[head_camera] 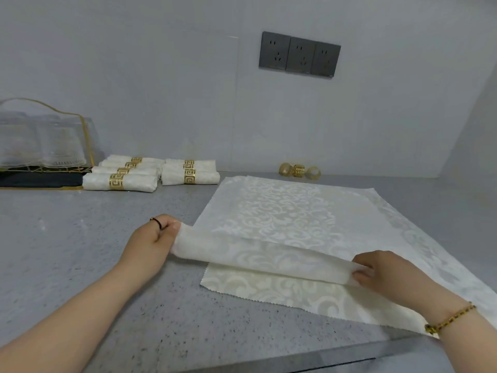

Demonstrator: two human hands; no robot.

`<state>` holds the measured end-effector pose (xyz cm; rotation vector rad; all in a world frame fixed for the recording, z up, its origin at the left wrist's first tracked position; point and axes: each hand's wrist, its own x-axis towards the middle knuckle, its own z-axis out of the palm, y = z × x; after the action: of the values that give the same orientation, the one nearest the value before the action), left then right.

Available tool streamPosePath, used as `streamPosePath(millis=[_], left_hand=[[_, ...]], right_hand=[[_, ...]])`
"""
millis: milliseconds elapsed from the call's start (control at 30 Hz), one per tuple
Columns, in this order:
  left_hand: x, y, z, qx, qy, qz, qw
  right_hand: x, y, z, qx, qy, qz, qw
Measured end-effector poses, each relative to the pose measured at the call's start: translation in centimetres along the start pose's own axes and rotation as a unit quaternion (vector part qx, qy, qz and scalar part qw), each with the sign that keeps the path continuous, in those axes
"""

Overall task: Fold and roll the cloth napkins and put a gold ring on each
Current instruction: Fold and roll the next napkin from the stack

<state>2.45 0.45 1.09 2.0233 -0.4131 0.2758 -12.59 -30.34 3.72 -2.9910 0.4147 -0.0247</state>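
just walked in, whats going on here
A person is folding a cream patterned cloth napkin on the grey speckled counter. The left hand and right hand each pinch its lifted near edge. Finished rolled napkins in gold rings lie at the back left; three loose gold rings sit by the wall.

Grey speckled countertop. Centre-right: cream damask napkin, spread flat, near edge raised, second cloth layer beneath. Rear left: ringed rolled napkins, two adjoining groups. Rear centre, by wall: three loose gold rings. Far left: gold wire rack holding glassware, on dark tray.
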Motion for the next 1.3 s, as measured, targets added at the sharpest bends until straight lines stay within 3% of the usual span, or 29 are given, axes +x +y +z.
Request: streamPosePath(millis=[167,367,667,833,1033,1300], left_hand=[[-2.6,-0.4,-2.7,-0.009,0.023,-0.047,0.999],[-4.2,-2.2,-6.8,0.023,0.077,-0.096,0.992],[-0.1,-4.6,-7.0,0.113,0.019,-0.136,0.984],[3.5,-5.8,-5.7,0.156,0.004,-0.153,0.976],[6.9,-7.2,-4.2,0.191,0.009,-0.152,0.970],[8.5,-8.4,-3.7,0.229,0.006,-0.112,0.967]], right_hand=[[-1.7,2.3,-2.1,0.185,-0.056,0.002,0.981],[0.2,2.5,-2.8,0.111,-0.113,0.004,0.987],[5.5,2.3,-0.7,0.168,0.017,0.116,0.979],[8.0,1.9,0.6,0.187,0.107,0.126,0.968],[11.4,2.0,2.2,0.189,0.144,0.147,0.960],[14.0,2.6,3.4,0.181,0.110,0.198,0.957]])
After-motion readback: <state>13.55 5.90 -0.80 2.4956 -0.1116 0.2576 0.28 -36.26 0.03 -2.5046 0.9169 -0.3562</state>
